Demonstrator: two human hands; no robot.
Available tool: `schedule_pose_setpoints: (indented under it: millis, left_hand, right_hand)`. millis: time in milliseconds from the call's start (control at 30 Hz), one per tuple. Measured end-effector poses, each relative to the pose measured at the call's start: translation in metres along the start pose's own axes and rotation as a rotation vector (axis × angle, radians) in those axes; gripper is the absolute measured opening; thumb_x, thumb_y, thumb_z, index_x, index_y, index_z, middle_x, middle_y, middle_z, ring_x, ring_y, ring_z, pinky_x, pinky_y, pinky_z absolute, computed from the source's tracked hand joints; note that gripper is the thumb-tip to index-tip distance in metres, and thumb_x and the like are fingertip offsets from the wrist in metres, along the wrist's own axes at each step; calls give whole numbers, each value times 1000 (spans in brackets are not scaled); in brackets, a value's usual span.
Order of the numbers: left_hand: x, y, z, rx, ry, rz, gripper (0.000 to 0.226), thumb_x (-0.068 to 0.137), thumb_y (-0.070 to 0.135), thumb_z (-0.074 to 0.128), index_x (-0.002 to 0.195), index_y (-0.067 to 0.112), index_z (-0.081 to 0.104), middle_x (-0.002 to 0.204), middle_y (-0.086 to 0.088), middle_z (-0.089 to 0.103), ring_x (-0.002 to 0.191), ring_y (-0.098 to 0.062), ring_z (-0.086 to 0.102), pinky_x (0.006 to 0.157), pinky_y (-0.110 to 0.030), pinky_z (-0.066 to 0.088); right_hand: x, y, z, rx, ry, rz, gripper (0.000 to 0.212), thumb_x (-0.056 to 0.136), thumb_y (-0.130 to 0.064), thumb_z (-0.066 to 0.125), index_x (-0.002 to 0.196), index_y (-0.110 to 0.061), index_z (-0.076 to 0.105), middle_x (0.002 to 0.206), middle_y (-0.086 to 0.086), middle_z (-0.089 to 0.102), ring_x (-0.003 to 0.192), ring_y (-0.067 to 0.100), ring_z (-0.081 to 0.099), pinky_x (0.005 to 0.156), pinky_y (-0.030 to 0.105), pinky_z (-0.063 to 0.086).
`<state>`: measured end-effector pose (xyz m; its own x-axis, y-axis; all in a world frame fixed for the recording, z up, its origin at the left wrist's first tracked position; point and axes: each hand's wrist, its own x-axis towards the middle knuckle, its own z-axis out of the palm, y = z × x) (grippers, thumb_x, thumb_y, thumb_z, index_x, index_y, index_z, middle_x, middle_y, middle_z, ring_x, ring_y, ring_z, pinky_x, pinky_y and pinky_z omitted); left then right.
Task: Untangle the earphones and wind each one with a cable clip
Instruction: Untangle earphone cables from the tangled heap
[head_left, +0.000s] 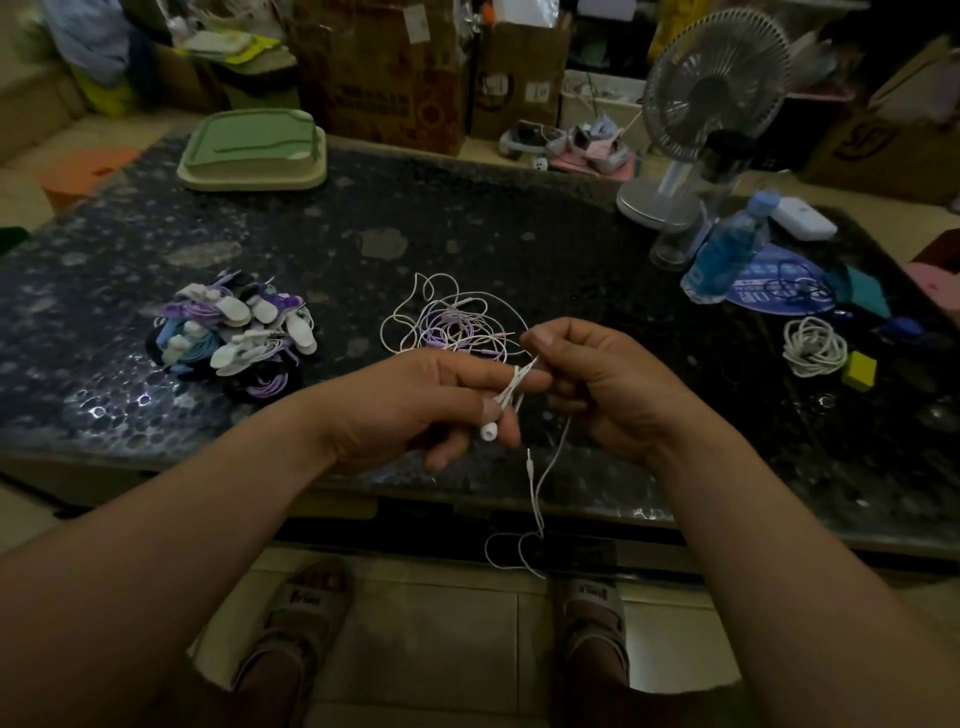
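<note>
At near centre, left hand (415, 400) and right hand (602, 384) pinch a thin white earphone cable (511, 387) (tail dangling); tugging risks knots.

One view only: head-worn wide-angle camera, facing forward and down. Left hand (431, 400) and right hand (608, 384) with white earphone (489, 431) very near, centre frame; dark speckled table (467, 228) beyond, sandalled feet (592, 613) at bottom.

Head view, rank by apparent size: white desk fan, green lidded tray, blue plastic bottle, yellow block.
1. white desk fan and green lidded tray: too close to rank.
2. blue plastic bottle.
3. yellow block: nearer the camera, yet smallest.
</note>
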<state>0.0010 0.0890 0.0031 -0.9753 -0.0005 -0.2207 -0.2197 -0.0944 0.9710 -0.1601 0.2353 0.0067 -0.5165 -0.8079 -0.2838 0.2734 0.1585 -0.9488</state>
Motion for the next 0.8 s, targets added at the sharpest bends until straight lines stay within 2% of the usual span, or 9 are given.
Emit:
schedule_pose_setpoints:
  millis: [133,200,333,467,567,667,733,800]
  left_hand:
    - [1,2,-1,-79,62,56,45,95,10,56,138,22,63,105,-7,77,42,-8,43,45,-15,35]
    - [3,0,-2,-82,150,67,44,99,9,55,140,21,61,107,-2,79,40,-6,39,45,-15,31]
    - [7,-5,-9,8,338,98,39,104,8,54,140,20,61,114,0,78,40,-6,37,44,-14,32]
    - [7,-6,-22,184,532,124,42,106,11,53,147,23,56,115,5,78,43,-8,38,45,-16,35]
    - [6,-10,-17,337,492,88,44,108,15,55,150,26,53,115,13,78,45,-10,43,44,-21,40]
    - [7,-13,-11,372,449,95,44,108,17,56,149,33,53,120,15,76,44,-8,45,44,-23,41]
    - [7,-15,-8,436,423,107,44,108,15,56,147,36,54,112,16,77,49,-6,48,48,-23,43]
    - [7,-18,-9,586,408,130,43,107,15,56,144,36,57,93,22,76,60,-2,55,59,-22,48]
  right_hand:
    - [0,16,17,78,-22,39,19,105,-23,57,89,-15,65,63,-1,49,47,5,32,43,17,26]
    - [-3,23,31,17,-14,34,30,109,-31,49,89,-15,65,62,-1,49,44,4,36,41,17,28]
    - [-6,25,37,-284,107,-34,37,111,-34,44,96,-17,74,63,-9,59,48,-2,50,47,16,38]
    - [-13,27,38,-688,11,-29,30,109,-29,48,104,-18,76,71,-4,64,58,2,55,61,27,43]
    - [-18,26,41,-953,-47,-134,31,108,-28,49,95,-9,69,73,-1,61,62,7,51,62,32,40]
    - [-19,21,40,-1110,-133,-130,31,108,-29,49,87,-12,64,70,-7,54,61,4,47,60,28,36]
    - [-19,18,36,-1145,-153,-151,30,107,-28,51,81,-18,62,67,-10,53,59,3,47,59,26,35]
    - [-20,12,27,-1145,-107,-179,28,105,-30,55,80,-24,66,64,-11,57,57,2,51,56,23,36]
